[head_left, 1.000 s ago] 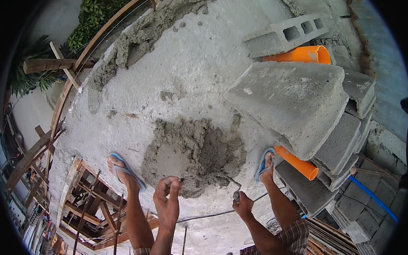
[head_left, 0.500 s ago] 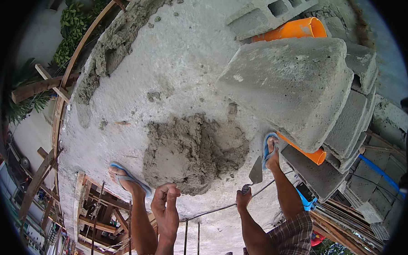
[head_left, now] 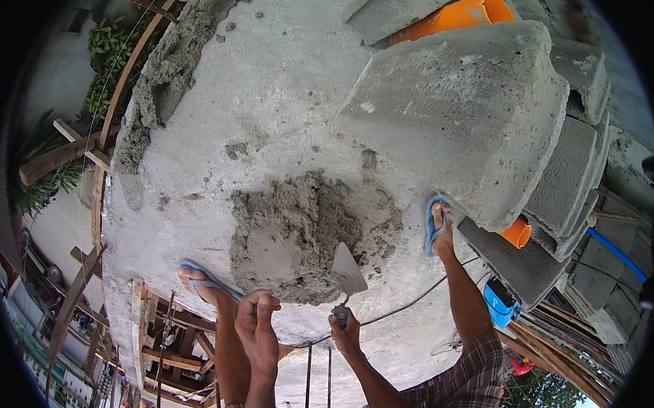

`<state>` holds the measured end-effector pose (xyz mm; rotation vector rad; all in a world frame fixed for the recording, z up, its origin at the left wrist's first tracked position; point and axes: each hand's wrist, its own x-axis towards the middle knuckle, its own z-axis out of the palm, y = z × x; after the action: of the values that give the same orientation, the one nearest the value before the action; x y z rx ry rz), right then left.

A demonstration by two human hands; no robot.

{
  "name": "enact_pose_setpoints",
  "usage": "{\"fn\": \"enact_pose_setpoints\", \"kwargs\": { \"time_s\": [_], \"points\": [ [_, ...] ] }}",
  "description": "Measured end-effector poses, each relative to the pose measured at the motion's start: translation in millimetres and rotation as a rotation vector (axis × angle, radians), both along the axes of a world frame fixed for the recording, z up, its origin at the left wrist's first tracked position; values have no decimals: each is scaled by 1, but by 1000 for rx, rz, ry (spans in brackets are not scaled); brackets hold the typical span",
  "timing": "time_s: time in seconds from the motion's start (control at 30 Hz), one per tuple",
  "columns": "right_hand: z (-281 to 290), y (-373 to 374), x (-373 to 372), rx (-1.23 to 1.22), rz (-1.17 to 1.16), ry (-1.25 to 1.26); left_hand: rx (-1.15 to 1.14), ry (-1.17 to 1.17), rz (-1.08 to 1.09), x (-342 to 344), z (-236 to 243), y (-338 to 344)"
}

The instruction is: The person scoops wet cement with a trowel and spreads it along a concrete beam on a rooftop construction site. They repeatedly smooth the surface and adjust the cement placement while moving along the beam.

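A heap of wet grey mortar (head_left: 282,238) lies on the pale concrete slab (head_left: 267,70) between my two sandalled feet. My right hand (head_left: 345,332) grips the dark handle of a trowel (head_left: 350,267), whose grey blade is over the heap's lower right part. My left hand (head_left: 258,321) is just below the heap's left side, its fingers curled in; what they hold, if anything, is hidden.
At right, grey concrete blocks (head_left: 448,114) are stacked around orange pipes (head_left: 452,20); a blue container (head_left: 498,302) sits below them. A cable (head_left: 429,289) crosses the slab. An opening (head_left: 175,336) with timber and rebar is at lower left. A wooden frame (head_left: 121,71) borders the left edge.
The trowel came out to the right of the heap, then swung left onto it with my right hand. My left hand stays curled. The whole view has shifted, so the blocks appear higher.
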<state>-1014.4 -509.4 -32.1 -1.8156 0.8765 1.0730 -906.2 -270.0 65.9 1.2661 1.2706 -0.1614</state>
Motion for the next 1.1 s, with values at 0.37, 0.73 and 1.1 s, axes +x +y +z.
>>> {"fn": "enact_pose_setpoints", "kwargs": {
  "time_s": [0.37,0.73,1.1],
  "points": [
    [-73,-85,-15,-344,349,-298,-74,30,29,-3,9,0],
    [-36,1,99,-21,574,-429,17,-138,205,-45,4,27],
    [6,319,268,205,1469,-667,93,-30,-90,-77,28,121]
  ]
}}
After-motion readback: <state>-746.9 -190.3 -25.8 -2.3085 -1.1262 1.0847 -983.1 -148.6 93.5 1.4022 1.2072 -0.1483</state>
